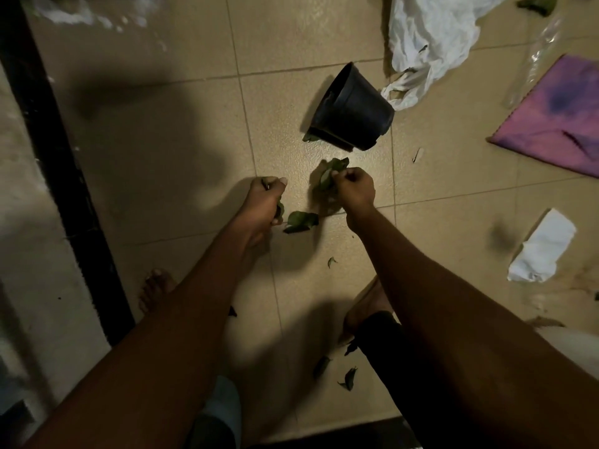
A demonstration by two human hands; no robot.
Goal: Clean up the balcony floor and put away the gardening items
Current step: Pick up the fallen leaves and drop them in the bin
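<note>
tiled floor (181, 131), tipped pot (351, 108), leaves (301, 221), bag (428, 30)

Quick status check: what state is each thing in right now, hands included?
Left hand: gripping leaves.
Right hand: gripping a leaf bunch.
Pot: tipped on its side.
Bag: crumpled on the floor.
Purple cloth: lying flat.
White paper: crumpled on the floor.
Loose leaf: on the floor between the hands.
Small leaves: scattered, not picked up.

A home balcony, seemingly: dim tiled floor (181, 131), tipped black plant pot (351, 108), scattered leaves (299, 221).
</note>
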